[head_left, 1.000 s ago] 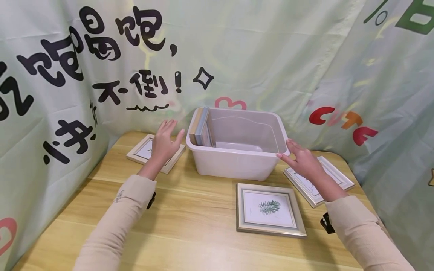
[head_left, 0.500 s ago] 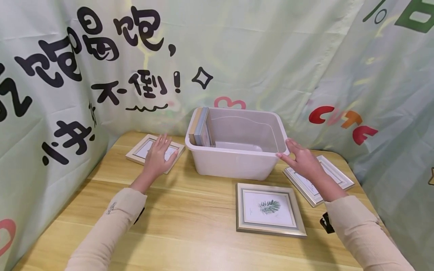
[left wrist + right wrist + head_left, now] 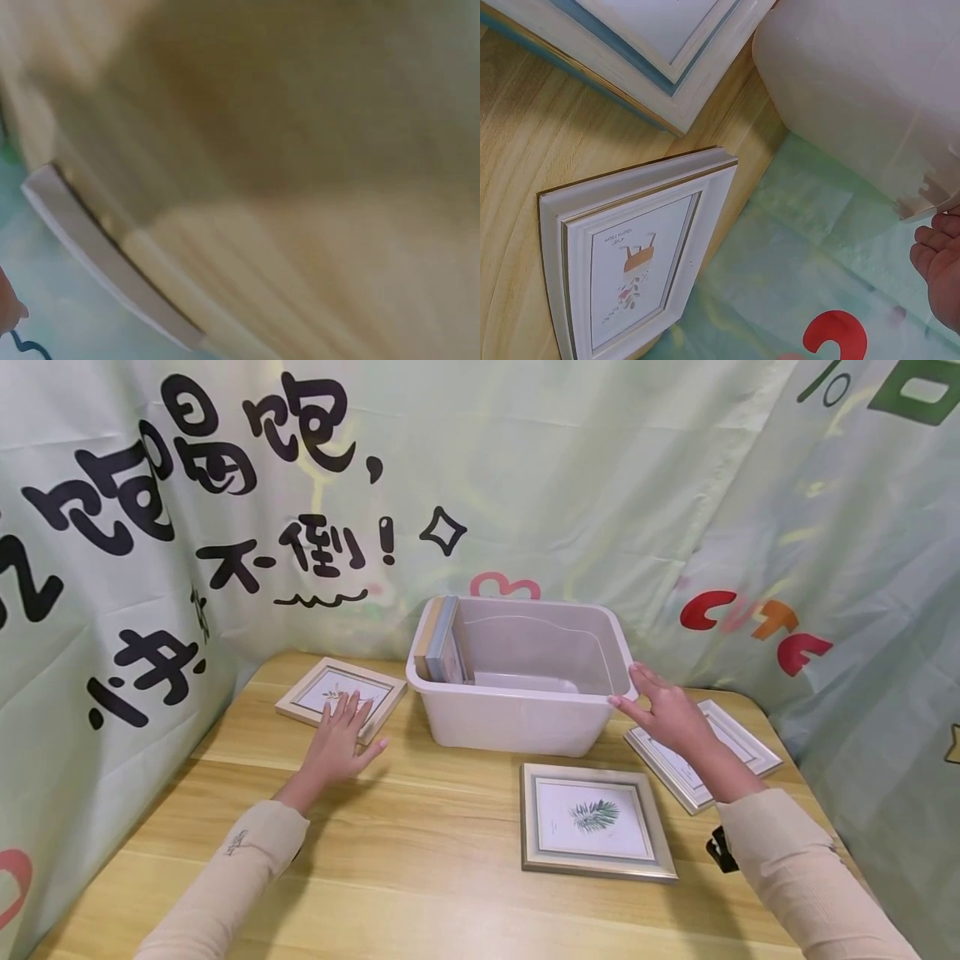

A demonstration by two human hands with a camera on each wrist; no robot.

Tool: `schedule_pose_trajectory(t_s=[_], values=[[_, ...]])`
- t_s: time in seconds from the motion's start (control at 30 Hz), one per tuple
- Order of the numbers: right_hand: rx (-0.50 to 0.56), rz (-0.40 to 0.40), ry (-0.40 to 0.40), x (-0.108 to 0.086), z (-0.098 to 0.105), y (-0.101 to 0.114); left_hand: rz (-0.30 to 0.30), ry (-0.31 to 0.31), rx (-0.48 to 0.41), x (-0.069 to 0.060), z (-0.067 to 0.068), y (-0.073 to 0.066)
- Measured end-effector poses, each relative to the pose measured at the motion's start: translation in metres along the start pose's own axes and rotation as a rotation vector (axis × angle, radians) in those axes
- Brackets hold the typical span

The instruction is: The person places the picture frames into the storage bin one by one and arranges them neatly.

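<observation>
A pale grey plastic storage bin [image 3: 517, 722] stands at the back of the wooden table, several picture frames [image 3: 444, 647] upright at its left end. My right hand [image 3: 667, 710] holds the bin's front right corner; the right wrist view shows the fingers [image 3: 939, 259] curled at its rim [image 3: 922, 214]. At the left, my left hand [image 3: 335, 747] has its fingers extended over the near edge of a light wood picture frame [image 3: 309, 687]. Whether they touch it cannot be told. The left wrist view catches this frame's side [image 3: 112, 262] and a fingertip [image 3: 9, 304].
A silver picture frame [image 3: 596, 822] with a green leaf print lies in front of the bin. To its right is a white picture frame [image 3: 738, 743], partly behind the right forearm. A printed curtain [image 3: 570, 485] hangs behind the table [image 3: 420, 877].
My left hand has come down and back toward me, from beside the bin to the near edge of the light wood frame. The right hand stays on the bin's corner.
</observation>
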State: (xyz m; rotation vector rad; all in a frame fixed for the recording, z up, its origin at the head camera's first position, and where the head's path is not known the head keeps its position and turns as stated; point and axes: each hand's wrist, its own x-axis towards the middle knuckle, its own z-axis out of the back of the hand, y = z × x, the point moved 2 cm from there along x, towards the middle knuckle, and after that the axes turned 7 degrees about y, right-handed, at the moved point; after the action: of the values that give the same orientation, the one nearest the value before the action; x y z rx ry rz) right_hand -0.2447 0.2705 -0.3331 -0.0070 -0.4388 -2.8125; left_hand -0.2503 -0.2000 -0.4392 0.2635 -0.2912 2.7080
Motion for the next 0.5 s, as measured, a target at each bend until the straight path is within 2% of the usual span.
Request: schedule_pose_trajectory(t_s=[0.17,0.5], values=[[-0.008,0.004,-0.005,0.0,0.0,0.0,0.017,0.092,0.018,-0.011,-0.013,0.009],[-0.003,0.002,-0.001,0.0,-0.001,0.0,0.048,0.211,-0.086,-0.023,-0.026,0.022]])
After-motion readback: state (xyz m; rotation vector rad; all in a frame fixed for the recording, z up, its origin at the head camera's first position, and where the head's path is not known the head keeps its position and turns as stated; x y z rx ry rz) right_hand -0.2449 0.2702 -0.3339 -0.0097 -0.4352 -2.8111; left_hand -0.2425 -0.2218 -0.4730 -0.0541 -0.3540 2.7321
